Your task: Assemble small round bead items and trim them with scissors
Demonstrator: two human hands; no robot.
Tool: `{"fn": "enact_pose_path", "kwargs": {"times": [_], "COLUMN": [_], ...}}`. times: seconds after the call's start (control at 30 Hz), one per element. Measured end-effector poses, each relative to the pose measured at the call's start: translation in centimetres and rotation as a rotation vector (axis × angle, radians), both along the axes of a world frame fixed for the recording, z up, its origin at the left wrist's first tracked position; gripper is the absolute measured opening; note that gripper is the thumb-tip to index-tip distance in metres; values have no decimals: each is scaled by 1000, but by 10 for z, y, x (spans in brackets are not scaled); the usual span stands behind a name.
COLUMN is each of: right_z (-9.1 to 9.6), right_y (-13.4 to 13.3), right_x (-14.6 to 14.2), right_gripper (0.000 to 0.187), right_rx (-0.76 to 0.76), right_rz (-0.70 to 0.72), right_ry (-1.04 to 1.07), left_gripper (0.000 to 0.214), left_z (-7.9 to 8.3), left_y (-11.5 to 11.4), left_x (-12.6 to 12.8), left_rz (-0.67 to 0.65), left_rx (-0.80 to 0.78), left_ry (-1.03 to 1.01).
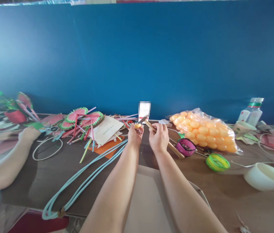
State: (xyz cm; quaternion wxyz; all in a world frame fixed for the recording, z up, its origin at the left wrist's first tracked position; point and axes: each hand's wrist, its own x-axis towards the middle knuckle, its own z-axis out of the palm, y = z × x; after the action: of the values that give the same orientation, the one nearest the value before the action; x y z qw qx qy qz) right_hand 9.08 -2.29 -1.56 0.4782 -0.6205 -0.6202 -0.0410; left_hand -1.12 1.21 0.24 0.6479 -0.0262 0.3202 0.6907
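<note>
My left hand (135, 134) is closed, pinching a small shiny yellow-orange piece (137, 126) at its fingertips; its exact kind is too small to make out. My right hand (159, 137) grips a hammer (175, 151) by its long wooden handle, which slants down to the right past the wrist. The hammer's dark head is close above the piece in my left hand; I cannot tell whether they touch. A purple pouch (186, 147) with small dark bits inside sits just right of my right hand. A white-screened device (144, 110) stands upright behind my hands.
A clear bag of orange balls (205, 131) lies right, near green-yellow rings (217, 162), a white bowl (268, 177) and a bottle (254, 111). Leftward are watermelon-patterned paper fans (92, 119), papers (105, 129), a pale-blue tube bundle (86, 181) and another person's arm (13, 165). A blue wall (137, 58) rises behind.
</note>
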Motion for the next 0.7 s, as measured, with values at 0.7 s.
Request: {"fn": "enact_pose_path", "kwargs": {"times": [0.7], "right_z": [-1], "right_y": [1], "right_x": [0], "right_gripper": [15], "right_rx": [-6], "right_rz": [-1], "right_ry": [4], "left_gripper": [18], "left_z": [1], "left_y": [-2], "left_x": [0], "left_rz": [-54], "left_rx": [6], "left_ry": [0]}}
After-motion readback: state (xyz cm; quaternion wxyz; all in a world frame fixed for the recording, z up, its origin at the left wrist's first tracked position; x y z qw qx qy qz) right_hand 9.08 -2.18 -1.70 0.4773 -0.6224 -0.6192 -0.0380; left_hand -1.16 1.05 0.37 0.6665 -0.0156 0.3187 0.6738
